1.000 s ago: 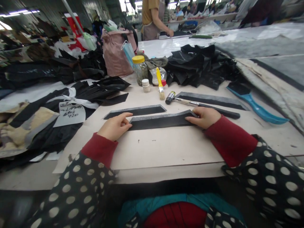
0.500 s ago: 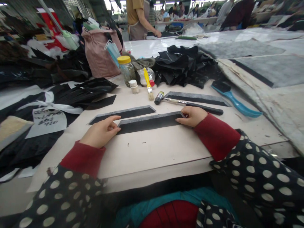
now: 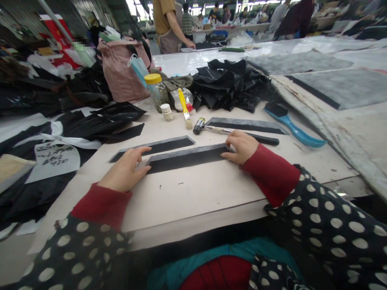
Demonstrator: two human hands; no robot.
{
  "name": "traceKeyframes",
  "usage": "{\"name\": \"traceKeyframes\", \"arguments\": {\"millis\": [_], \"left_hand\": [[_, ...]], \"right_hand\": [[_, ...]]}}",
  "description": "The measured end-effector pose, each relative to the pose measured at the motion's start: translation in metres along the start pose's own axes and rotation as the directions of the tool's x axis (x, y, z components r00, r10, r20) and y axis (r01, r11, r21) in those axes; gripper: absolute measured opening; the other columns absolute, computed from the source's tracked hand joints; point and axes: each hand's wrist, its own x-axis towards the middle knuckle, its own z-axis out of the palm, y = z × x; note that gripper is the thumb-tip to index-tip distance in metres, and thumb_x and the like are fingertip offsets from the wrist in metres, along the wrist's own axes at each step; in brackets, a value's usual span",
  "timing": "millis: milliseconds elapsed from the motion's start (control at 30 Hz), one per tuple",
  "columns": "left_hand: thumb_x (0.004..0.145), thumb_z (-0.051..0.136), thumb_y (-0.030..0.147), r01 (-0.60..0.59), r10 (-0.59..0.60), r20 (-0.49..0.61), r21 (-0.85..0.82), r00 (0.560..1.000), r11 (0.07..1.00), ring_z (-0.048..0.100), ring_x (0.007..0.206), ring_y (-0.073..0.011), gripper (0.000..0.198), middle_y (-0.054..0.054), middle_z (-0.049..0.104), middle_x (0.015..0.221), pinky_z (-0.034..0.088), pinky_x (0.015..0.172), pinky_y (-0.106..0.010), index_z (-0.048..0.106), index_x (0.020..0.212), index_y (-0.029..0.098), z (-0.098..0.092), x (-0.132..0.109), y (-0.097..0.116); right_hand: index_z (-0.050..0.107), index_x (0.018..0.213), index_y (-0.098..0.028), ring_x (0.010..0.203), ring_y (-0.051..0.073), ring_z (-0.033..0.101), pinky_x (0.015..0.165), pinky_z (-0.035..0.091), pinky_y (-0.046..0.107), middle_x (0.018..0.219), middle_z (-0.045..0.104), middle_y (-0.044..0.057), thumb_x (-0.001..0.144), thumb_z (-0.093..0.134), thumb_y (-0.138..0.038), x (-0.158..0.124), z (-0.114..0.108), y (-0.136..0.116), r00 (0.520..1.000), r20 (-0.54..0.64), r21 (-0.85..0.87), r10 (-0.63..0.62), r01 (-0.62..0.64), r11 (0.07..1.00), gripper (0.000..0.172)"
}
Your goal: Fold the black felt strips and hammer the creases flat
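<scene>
A black strip [image 3: 189, 158] with a grey edge along its far side lies on the pale board between my hands. My left hand [image 3: 122, 169] is at its left end, thumb tip touching the corner and forefinger stretched out apart from it. My right hand [image 3: 242, 148] has thumb and bent fingers closed around the right end. Behind lies a second black strip [image 3: 159, 147], its left end partly behind my left hand. A hammer [image 3: 199, 125] with a black handle rests beyond my right hand, in front of a third black strip [image 3: 254, 126].
A yellow-handled brush [image 3: 184, 106], a small white bottle [image 3: 166, 112] and a yellow-lidded jar [image 3: 157, 92] stand or lie farther back. Black pieces [image 3: 229, 86] are heaped behind. A blue-handled brush [image 3: 298, 128] lies right. Tied black material [image 3: 57, 157] is at left; a person works beyond.
My left thumb and forefinger have spread farther apart at the strip's left end. My right fingers have shifted slightly over the right end. The whole view has moved a little.
</scene>
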Motion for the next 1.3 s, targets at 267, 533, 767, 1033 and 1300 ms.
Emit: {"name": "traceKeyframes", "arguments": {"millis": [267,533,767,1033,1300], "left_hand": [[0.077,0.042,0.037,-0.123,0.134,0.123,-0.091,0.983,0.988,0.047,0.083,-0.0174,0.028,-0.004,0.046,0.093,0.042,0.077,-0.030,0.060,0.089,0.018,-0.005,0.006,-0.006],[0.082,0.037,0.037,-0.188,0.199,0.189,-0.076,0.962,0.979,0.049,0.088,-0.0175,0.035,-0.005,0.049,0.095,0.041,0.079,-0.029,0.059,0.107,0.026,-0.004,-0.002,-0.033],[0.082,0.034,0.030,-0.161,0.160,0.018,0.086,0.987,0.983,0.051,0.089,-0.0195,0.034,-0.008,0.056,0.093,0.041,0.082,-0.032,0.064,0.091,0.016,-0.027,-0.003,-0.018],[0.087,0.036,0.034,-0.505,0.508,-0.003,0.093,0.861,0.858,0.034,0.122,-0.0201,0.045,-0.010,0.039,0.133,0.025,0.102,-0.035,0.037,0.126,0.012,0.035,0.025,0.147],[0.084,0.024,0.054,-0.447,0.450,0.138,-0.050,0.882,0.893,0.014,0.131,-0.0217,0.068,-0.013,0.018,0.142,0.016,0.105,-0.041,0.017,0.135,0.008,0.069,0.045,0.160]], "right_hand": [[0.063,0.096,-0.021,0.089,0.021,0.052,0.074,0.038,0.033,0.102,0.061,0.006,0.076,0.053,-0.027,-0.017,0.007,0.008,0.966,-0.158,0.006,-0.205,0.208,0.978,0.024],[0.067,0.091,-0.021,0.084,0.018,0.055,0.074,0.038,0.032,0.097,0.066,0.002,0.083,0.042,-0.023,-0.030,0.018,0.009,0.937,-0.213,0.024,-0.278,0.289,0.957,0.026],[0.067,0.089,-0.019,0.085,0.018,0.056,0.075,0.041,0.032,0.096,0.066,0.004,0.083,0.043,-0.026,-0.033,0.017,0.006,0.926,-0.237,0.013,-0.294,0.306,0.952,0.026],[0.066,0.090,-0.016,0.085,0.021,0.057,0.075,0.043,0.035,0.094,0.066,0.008,0.083,0.040,-0.026,-0.033,0.016,0.008,0.910,-0.222,-0.012,-0.350,0.356,0.934,0.029],[0.065,0.093,-0.019,0.090,0.022,0.056,0.078,0.041,0.038,0.099,0.065,0.007,0.082,0.039,-0.026,-0.038,0.020,0.011,0.916,-0.219,0.006,-0.335,0.345,0.939,0.029]]}}
